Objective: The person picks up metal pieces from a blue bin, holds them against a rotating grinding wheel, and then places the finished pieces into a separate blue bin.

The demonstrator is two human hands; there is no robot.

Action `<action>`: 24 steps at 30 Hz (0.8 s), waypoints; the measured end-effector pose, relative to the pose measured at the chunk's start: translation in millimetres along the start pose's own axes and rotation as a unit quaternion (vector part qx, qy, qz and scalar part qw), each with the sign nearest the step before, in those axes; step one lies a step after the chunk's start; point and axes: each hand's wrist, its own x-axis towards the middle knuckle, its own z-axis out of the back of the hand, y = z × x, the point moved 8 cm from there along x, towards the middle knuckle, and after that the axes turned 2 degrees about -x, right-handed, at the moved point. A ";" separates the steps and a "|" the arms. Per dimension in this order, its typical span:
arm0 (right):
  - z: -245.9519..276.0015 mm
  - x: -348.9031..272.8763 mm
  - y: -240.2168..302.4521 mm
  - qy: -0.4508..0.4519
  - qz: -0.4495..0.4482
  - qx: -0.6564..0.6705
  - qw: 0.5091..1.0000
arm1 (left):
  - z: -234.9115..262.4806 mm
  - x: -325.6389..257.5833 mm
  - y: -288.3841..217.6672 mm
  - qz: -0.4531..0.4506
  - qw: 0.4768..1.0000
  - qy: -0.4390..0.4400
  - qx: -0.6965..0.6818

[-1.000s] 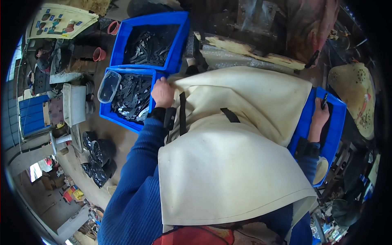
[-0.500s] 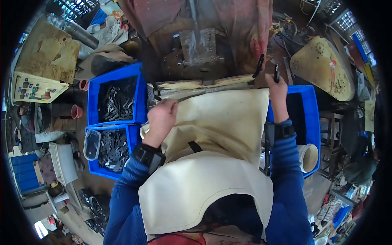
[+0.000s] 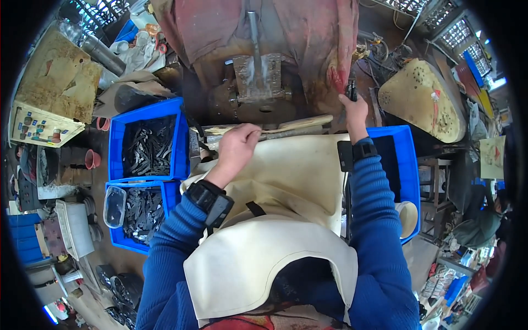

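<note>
My left hand (image 3: 237, 147) rests with curled fingers on the front edge of a rusty press machine (image 3: 258, 82), touching a flat metal strip (image 3: 275, 129) that lies along that edge. My right hand (image 3: 355, 113) is raised at the machine's right side and is closed around a dark handle (image 3: 351, 88). A cream leather apron (image 3: 286, 181) covers my lap and chest below both hands. Both forearms wear blue sleeves, with a black watch on each wrist.
Two blue bins (image 3: 146, 146) (image 3: 140, 214) of dark metal pieces stand at my left, a clear plastic tub (image 3: 114, 206) on the lower one. Another blue bin (image 3: 407, 165) sits at my right. A perforated yellow seat (image 3: 423, 102) is beyond it.
My view has swung from the left bins to the machine. My left hand left the bin and came to the machine's front edge. My right hand rose from the right bin to the handle.
</note>
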 end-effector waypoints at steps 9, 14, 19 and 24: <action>5.3 -68.8 72.2 0.149 -0.080 0.373 0.912 | -7.7 7.1 5.7 0.096 0.972 0.021 -0.214; -28.3 -106.9 106.6 0.105 -0.222 0.486 0.839 | -5.6 -2.5 12.6 0.102 0.965 0.011 -0.242; -64.2 -103.9 116.7 0.186 -0.191 0.482 0.835 | 8.7 -20.1 32.8 0.119 0.961 -0.010 -0.250; -107.2 -112.4 153.0 0.296 -0.121 0.406 0.856 | 19.7 -27.5 43.9 0.207 0.930 0.004 -0.302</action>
